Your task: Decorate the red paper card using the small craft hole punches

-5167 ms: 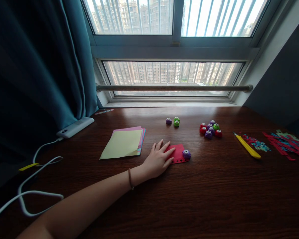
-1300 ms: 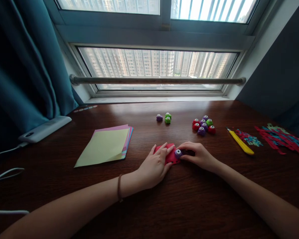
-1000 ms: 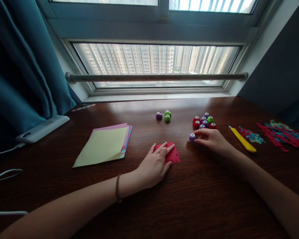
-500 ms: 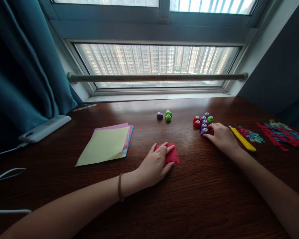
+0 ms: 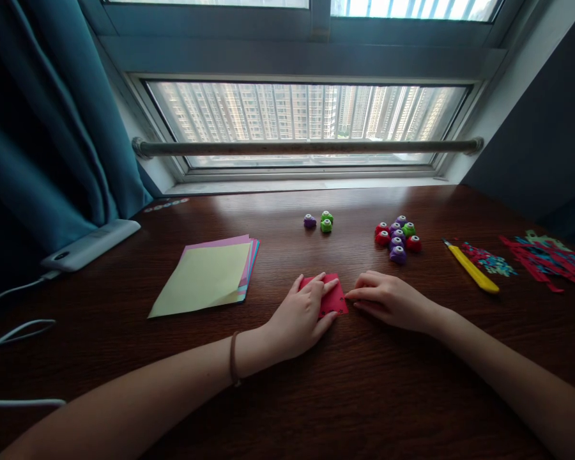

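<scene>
A small square of red paper (image 5: 334,300) with little cut-out holes along its lower edge lies on the desk. My left hand (image 5: 303,313) rests flat on it with fingers spread, pinning it down. My right hand (image 5: 388,297) is at the paper's right edge, its thumb and fingers pressed together there. Whether the paper's edge or a tiny scrap is between those fingertips is too small to make out. Beyond my right hand sits a cluster of small purple, red and green craft punches (image 5: 397,254).
A purple punch (image 5: 309,221) and two green ones (image 5: 326,225) stand farther back. Coloured sheets (image 5: 201,278) lie left. To the right are a yellow craft knife (image 5: 474,269), paper confetti (image 5: 489,259) and paper strips (image 5: 539,259). A white phone (image 5: 91,244) with a cable lies by the curtain.
My right hand has left the punches and moved left and nearer to the red paper's edge. A red punch now shows at the cluster's right side. My left hand stays in place.
</scene>
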`<state>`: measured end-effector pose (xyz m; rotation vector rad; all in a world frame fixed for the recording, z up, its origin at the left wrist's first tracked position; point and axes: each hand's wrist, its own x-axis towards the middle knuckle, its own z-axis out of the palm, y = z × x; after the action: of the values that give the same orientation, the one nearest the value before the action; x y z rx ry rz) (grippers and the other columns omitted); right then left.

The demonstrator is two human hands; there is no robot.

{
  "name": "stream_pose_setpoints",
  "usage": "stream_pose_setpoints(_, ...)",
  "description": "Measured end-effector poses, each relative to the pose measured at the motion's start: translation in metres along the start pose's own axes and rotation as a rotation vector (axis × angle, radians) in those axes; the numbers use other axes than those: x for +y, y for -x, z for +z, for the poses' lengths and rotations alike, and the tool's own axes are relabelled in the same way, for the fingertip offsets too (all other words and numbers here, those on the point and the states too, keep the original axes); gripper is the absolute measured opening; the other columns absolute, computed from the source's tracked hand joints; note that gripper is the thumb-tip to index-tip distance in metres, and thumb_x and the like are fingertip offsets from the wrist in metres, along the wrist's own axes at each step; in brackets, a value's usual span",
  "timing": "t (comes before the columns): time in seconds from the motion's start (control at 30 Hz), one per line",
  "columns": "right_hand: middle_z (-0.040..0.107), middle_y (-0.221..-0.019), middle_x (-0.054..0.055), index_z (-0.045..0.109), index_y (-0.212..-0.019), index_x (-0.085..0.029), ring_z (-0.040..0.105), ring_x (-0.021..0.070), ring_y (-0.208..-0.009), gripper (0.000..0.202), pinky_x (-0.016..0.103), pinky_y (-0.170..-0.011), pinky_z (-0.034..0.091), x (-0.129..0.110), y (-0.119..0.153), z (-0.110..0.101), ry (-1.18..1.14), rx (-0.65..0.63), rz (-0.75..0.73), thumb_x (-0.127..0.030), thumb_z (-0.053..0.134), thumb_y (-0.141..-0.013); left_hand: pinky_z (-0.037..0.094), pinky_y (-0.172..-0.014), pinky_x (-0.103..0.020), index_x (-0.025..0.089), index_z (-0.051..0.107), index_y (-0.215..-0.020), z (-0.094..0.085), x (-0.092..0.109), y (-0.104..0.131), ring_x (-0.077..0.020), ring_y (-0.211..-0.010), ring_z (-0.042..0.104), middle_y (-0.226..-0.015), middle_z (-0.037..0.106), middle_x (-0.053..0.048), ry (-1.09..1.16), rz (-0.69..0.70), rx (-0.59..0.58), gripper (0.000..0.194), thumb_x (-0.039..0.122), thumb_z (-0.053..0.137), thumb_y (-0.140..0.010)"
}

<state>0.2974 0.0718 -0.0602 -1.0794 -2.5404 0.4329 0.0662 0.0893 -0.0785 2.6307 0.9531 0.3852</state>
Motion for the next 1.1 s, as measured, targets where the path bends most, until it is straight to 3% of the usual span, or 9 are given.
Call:
stream_pose_setpoints(0.27,0.057,-0.086,0.007,0.065,-0.094,-0.020,0.051,0.0161,-0.077,0.023,0.028,-0.070,0.041,0.001,0.002,-0.003,0.068,0.002,-0.021,-0.024,0.043,-0.089,0.014,-0.107,-0.047,0.018,0.020,-0.136,-0.001,0.001,-0.001,-0.0204,-0.129,0.025,-0.131,0.040,-0.011,0.012,0.009,-0.005,0.055,0.031,0.046,-0.088)
stream_pose_setpoints(0.63,0.057,-0.081,0.004,0.064,-0.082,-0.017,0.053,0.0139,-0.073,0.011,0.025,-0.067,0.043,0.011,-0.005,0.012,-0.310,0.130,0.133,-0.027,0.058,-0.082,0.015,-0.107,-0.047,0.018,0.022,-0.135,0.002,0.000,0.000,-0.0218,-0.127,0.028,-0.133,0.038,-0.012,0.007,0.014,0.019,0.055,0.032,0.046,-0.088)
stream_pose_setpoints(0.9,0.055,-0.076,0.002,0.063,-0.077,-0.018,0.050,0.0127,-0.066,0.010,0.024,-0.061,0.041,0.015,-0.006,0.021,-0.331,0.153,0.231,-0.026,0.060,-0.080,0.012,-0.108,-0.048,0.018,0.019,-0.136,0.000,-0.001,0.000,-0.0201,-0.129,0.025,-0.135,0.037,-0.009,0.017,0.018,-0.003,0.056,0.032,0.045,-0.089)
stream_pose_setpoints(1.1,0.053,-0.074,0.001,0.059,-0.075,-0.017,0.049,0.0135,-0.069,0.008,0.025,-0.063,0.040,0.013,-0.006,0.021,-0.277,0.148,0.216,-0.022,0.058,-0.081,0.013,-0.108,-0.048,0.018,0.020,-0.135,0.000,0.000,0.000,-0.0204,-0.129,0.025,-0.134,0.039,-0.010,0.017,0.013,-0.010,0.054,0.032,0.045,-0.089)
